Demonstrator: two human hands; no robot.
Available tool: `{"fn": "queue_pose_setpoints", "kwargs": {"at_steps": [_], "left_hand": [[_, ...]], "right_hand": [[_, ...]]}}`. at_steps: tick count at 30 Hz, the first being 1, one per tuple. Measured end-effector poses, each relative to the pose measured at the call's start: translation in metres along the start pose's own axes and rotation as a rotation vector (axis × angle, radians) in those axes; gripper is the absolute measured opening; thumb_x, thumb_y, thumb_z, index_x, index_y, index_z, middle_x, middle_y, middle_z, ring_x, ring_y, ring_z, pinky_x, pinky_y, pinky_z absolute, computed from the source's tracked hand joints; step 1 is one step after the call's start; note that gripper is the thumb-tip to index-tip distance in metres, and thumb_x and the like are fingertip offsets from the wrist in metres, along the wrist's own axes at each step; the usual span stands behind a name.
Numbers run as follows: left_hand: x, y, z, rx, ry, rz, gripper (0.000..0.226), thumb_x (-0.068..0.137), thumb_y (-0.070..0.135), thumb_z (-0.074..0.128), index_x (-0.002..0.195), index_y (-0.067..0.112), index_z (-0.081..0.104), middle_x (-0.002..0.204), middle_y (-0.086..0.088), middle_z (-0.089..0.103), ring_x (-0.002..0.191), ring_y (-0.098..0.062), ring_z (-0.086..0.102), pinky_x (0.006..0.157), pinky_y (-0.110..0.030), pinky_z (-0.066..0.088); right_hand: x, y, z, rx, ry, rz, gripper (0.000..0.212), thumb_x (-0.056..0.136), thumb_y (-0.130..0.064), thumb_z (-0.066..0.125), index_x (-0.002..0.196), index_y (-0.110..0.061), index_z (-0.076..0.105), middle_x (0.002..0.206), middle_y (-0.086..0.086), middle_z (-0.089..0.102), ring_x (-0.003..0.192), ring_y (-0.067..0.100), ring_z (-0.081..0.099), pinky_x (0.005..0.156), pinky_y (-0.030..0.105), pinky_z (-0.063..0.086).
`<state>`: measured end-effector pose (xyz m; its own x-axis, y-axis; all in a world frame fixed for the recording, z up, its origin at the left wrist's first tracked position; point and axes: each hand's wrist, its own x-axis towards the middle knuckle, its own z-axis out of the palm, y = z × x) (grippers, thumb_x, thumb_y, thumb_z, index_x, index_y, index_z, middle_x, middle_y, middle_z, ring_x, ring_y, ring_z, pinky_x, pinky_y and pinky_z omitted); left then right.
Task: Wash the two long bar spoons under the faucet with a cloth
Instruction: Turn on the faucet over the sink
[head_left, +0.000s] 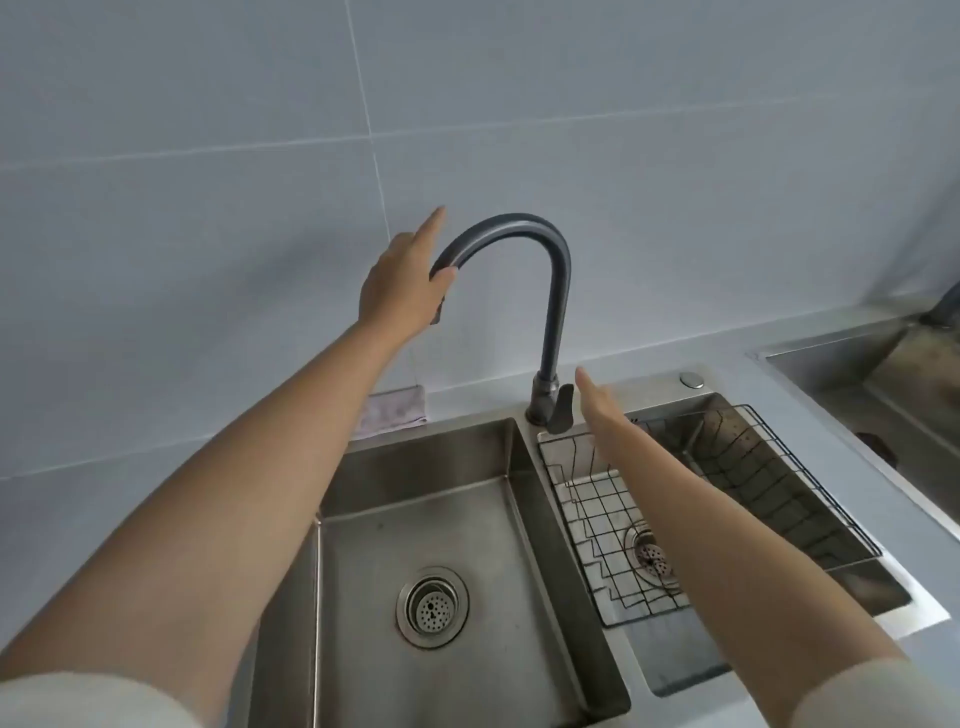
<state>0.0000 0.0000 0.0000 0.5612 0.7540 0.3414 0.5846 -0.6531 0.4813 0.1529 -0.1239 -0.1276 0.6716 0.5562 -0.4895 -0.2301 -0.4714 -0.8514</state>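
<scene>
A dark grey gooseneck faucet (556, 291) rises between two steel basins. My left hand (402, 280) grips the spout end, thumb under the pipe and forefinger pointing up. My right hand (597, 405) is flat with fingers extended, just right of the faucet's lever handle (563, 410), close to it; whether it touches is unclear. A folded pale cloth (395, 410) lies on the counter against the wall, behind the left basin. No bar spoons are visible. No water is running.
The large left basin (415, 467) has a round drain strainer (432, 607). The smaller right basin holds a wire rack (753, 478). A button cap (691, 380) sits on the rim. Another sink (883, 374) lies at far right.
</scene>
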Motion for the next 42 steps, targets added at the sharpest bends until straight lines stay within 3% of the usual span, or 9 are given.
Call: {"fn": "queue_pose_setpoints", "kwargs": {"at_steps": [4, 7, 9, 11, 12, 16, 20, 25, 42], "left_hand": [[0.008, 0.0, 0.008, 0.028, 0.006, 0.053, 0.051, 0.093, 0.019, 0.051, 0.141, 0.026, 0.035, 0.123, -0.017, 0.055, 0.109, -0.034, 0.054, 0.091, -0.04, 0.045], [0.011, -0.002, 0.014, 0.036, 0.024, 0.082, 0.047, 0.093, 0.015, 0.051, 0.138, 0.024, 0.041, 0.114, -0.019, 0.061, 0.104, -0.036, 0.056, 0.088, -0.04, 0.048], [0.014, -0.004, 0.015, 0.051, 0.041, 0.092, 0.047, 0.093, 0.015, 0.052, 0.138, 0.024, 0.042, 0.111, -0.019, 0.062, 0.101, -0.037, 0.057, 0.086, -0.04, 0.047], [0.015, -0.005, 0.016, 0.061, 0.041, 0.094, 0.047, 0.093, 0.015, 0.052, 0.138, 0.024, 0.042, 0.109, -0.019, 0.063, 0.1, -0.036, 0.057, 0.085, -0.039, 0.046], [0.016, -0.004, 0.016, 0.064, 0.043, 0.096, 0.047, 0.093, 0.016, 0.053, 0.138, 0.025, 0.042, 0.109, -0.018, 0.063, 0.1, -0.036, 0.057, 0.084, -0.038, 0.045], [0.018, -0.006, 0.017, 0.076, 0.053, 0.093, 0.047, 0.092, 0.016, 0.053, 0.137, 0.025, 0.042, 0.105, -0.018, 0.063, 0.097, -0.034, 0.057, 0.082, -0.035, 0.045], [0.017, -0.004, 0.017, 0.061, 0.059, 0.088, 0.047, 0.091, 0.016, 0.055, 0.136, 0.024, 0.044, 0.105, -0.02, 0.065, 0.097, -0.036, 0.058, 0.085, -0.038, 0.046], [0.016, -0.005, 0.016, 0.054, 0.059, 0.077, 0.047, 0.091, 0.016, 0.055, 0.136, 0.025, 0.044, 0.105, -0.018, 0.066, 0.096, -0.034, 0.06, 0.086, -0.037, 0.046], [0.016, -0.005, 0.015, -0.002, 0.059, 0.055, 0.046, 0.091, 0.016, 0.057, 0.135, 0.025, 0.046, 0.107, -0.017, 0.067, 0.097, -0.032, 0.061, 0.089, -0.035, 0.047]], "right_hand": [[0.012, -0.001, -0.003, 0.236, -0.061, 0.164, 0.065, 0.098, -0.047, 0.027, 0.147, -0.006, 0.017, 0.155, 0.014, 0.018, 0.141, 0.033, 0.024, 0.114, 0.044, 0.02], [0.02, -0.005, 0.0, 0.425, -0.133, 0.249, 0.06, 0.099, -0.042, 0.03, 0.143, -0.001, 0.026, 0.142, 0.015, 0.041, 0.13, 0.032, 0.043, 0.106, 0.035, 0.036], [0.031, -0.003, 0.003, 0.511, -0.171, 0.311, 0.052, 0.097, -0.045, 0.036, 0.13, -0.007, 0.044, 0.105, 0.006, 0.061, 0.094, 0.026, 0.063, 0.078, 0.028, 0.053], [0.041, -0.001, 0.007, 0.521, -0.165, 0.319, 0.045, 0.095, -0.048, 0.037, 0.1, -0.007, 0.053, 0.078, 0.004, 0.055, 0.067, 0.017, 0.057, 0.051, 0.023, 0.053], [0.048, 0.001, 0.01, 0.531, -0.151, 0.315, 0.043, 0.095, -0.049, 0.037, 0.09, -0.008, 0.051, 0.074, 0.002, 0.053, 0.063, 0.015, 0.053, 0.047, 0.021, 0.051], [0.061, -0.002, 0.018, 0.495, -0.149, 0.321, 0.034, 0.094, -0.041, 0.042, 0.08, -0.011, 0.05, 0.069, 0.0, 0.048, 0.057, 0.013, 0.047, 0.049, 0.02, 0.045], [0.066, -0.002, 0.02, 0.43, -0.071, 0.295, 0.029, 0.098, -0.026, 0.039, 0.075, -0.007, 0.044, 0.07, 0.006, 0.043, 0.061, 0.016, 0.044, 0.07, 0.025, 0.043], [0.07, 0.002, 0.021, 0.404, -0.072, 0.281, 0.026, 0.097, -0.021, 0.039, 0.076, -0.006, 0.043, 0.075, 0.009, 0.046, 0.067, 0.019, 0.048, 0.063, 0.026, 0.042], [0.065, 0.015, 0.019, 0.547, -0.093, 0.214, 0.025, 0.098, -0.01, 0.031, 0.074, -0.008, 0.038, 0.073, 0.007, 0.043, 0.064, 0.015, 0.045, 0.062, 0.023, 0.04]]}}
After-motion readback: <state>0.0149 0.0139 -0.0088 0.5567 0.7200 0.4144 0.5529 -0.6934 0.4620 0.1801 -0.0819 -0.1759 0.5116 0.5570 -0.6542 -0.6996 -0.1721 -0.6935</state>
